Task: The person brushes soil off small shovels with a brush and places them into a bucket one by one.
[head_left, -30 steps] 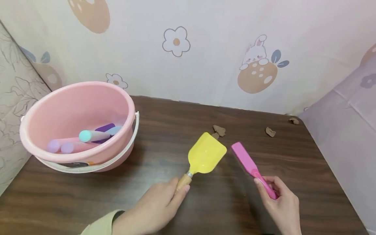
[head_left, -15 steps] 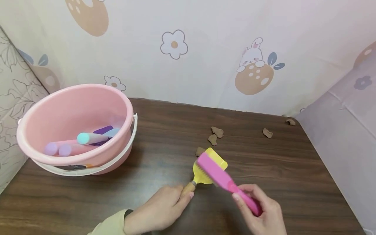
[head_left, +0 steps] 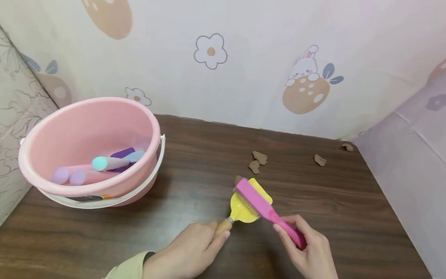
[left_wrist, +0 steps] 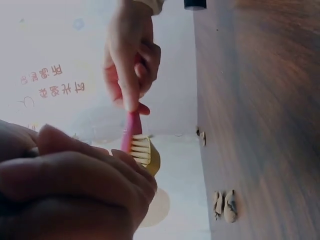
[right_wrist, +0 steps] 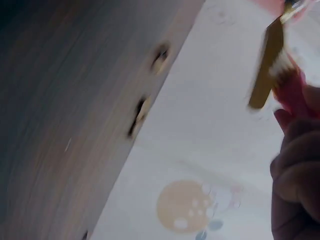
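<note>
My left hand (head_left: 188,248) grips the wooden handle of a small yellow shovel (head_left: 238,211), its blade pointing away from me above the table. In my right hand (head_left: 311,246) is a pink brush (head_left: 257,198), pinched by the handle. Its pale bristles (left_wrist: 141,150) face the blade and look to be touching it in the left wrist view. The brush head hides part of the blade. One brown flake (head_left: 238,180) shows just past the blade's far-left edge. Beyond it lie more brown flakes (head_left: 259,157), two of them close together.
A pink bucket (head_left: 87,116) with a white handle stands at the left, holding several tools (head_left: 111,163) with pastel handles. Two other brown flakes (head_left: 319,160) lie toward the far right corner of the dark wooden table (head_left: 195,155). Patterned walls (head_left: 244,77) border the table.
The brush has swung left from the right side onto the yellow blade. The shovel has come back toward me, bringing more flakes into sight. Over the last half second little has moved.
</note>
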{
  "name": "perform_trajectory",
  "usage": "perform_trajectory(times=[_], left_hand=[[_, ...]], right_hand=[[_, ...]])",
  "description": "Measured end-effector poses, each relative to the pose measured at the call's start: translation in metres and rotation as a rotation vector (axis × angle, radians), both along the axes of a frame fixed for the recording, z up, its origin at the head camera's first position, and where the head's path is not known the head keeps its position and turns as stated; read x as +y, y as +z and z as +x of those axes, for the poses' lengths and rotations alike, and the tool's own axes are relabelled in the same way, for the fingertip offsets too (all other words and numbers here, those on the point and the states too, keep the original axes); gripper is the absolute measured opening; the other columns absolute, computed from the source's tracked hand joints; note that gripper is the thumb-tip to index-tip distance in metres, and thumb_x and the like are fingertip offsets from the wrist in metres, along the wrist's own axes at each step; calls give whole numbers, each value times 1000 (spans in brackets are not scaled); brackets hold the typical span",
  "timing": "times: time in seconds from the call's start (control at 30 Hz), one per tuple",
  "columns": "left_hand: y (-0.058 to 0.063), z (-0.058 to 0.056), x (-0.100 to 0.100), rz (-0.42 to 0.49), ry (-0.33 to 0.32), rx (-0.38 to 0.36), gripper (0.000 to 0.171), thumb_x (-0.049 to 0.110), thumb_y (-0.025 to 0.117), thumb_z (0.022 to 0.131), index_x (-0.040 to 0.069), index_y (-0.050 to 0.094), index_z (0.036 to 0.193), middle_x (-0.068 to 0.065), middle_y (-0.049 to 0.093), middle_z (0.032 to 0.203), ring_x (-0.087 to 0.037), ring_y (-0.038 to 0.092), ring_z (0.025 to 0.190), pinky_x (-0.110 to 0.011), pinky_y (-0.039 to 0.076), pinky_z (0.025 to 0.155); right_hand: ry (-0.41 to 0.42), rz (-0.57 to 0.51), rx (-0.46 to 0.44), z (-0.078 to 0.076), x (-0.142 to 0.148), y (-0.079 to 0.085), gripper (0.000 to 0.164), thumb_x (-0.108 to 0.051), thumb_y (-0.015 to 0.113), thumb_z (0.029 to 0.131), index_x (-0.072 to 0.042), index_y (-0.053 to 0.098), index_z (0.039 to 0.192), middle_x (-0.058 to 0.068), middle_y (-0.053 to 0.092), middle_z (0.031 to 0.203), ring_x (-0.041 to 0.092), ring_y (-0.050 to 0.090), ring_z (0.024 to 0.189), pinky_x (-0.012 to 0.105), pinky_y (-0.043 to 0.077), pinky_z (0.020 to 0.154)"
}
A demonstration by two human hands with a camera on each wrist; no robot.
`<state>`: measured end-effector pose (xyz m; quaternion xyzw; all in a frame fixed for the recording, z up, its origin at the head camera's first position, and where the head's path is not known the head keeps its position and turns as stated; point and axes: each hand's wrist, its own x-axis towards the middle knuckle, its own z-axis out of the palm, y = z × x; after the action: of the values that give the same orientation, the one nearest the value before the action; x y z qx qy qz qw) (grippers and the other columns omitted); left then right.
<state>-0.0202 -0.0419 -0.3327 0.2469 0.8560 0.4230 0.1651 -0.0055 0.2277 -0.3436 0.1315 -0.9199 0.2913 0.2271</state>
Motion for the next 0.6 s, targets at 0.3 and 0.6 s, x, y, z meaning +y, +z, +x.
perform_trajectory(times=[0.3,0.6], left_hand=[[12,-3,-6,47,71,-2,37,43,38,102,16,45,79,10,32,59,-2,27,47,-20,26,41],[14,-4,5,81,75,-20,37,43,39,102,15,47,79,9,30,60,-2,27,48,-20,26,42]], right_hand=[[-325,160,-173,-9,27,-5,15,-19,73,84,-10,64,90,-9,32,54,0,22,44,23,19,41],[81,-55,-269,2,1,-7,24,-3,59,93,-24,60,81,-20,42,57,-6,34,46,14,28,43]])
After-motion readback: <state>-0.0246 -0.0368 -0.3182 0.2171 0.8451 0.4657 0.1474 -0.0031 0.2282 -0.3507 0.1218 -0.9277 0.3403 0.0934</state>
